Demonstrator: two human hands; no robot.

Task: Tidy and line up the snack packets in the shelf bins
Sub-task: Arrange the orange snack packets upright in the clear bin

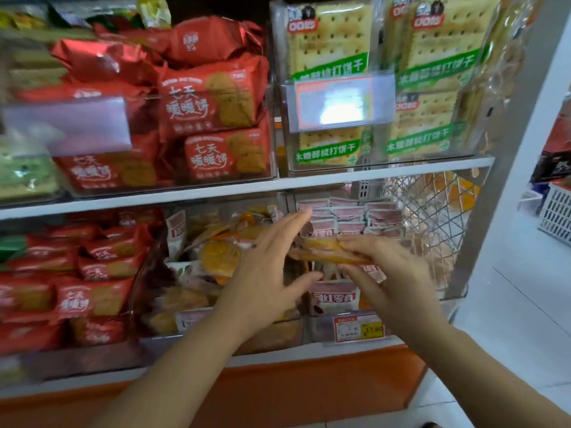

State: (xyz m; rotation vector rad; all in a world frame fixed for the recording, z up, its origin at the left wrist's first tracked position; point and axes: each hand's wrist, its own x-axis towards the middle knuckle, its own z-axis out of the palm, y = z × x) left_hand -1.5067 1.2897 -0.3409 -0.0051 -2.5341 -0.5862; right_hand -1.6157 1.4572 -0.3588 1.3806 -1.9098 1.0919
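Orange-yellow, clear-wrapped snack packet (319, 252) sits pinched in your right hand (386, 273) at frame centre. Your left hand (265, 273) is spread, perhaps touching it.

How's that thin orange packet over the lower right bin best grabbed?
Probably at its right end, thumb under and fingers over, coming from the front right as the right hand does. The orange packet lies flat and roughly level, so its broad faces suit a pinch.

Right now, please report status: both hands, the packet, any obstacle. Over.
Left hand open, beside the packet's end. Right hand pinches the orange packet, held flat in front of the rows of pink-label packets. No obstacle seen.
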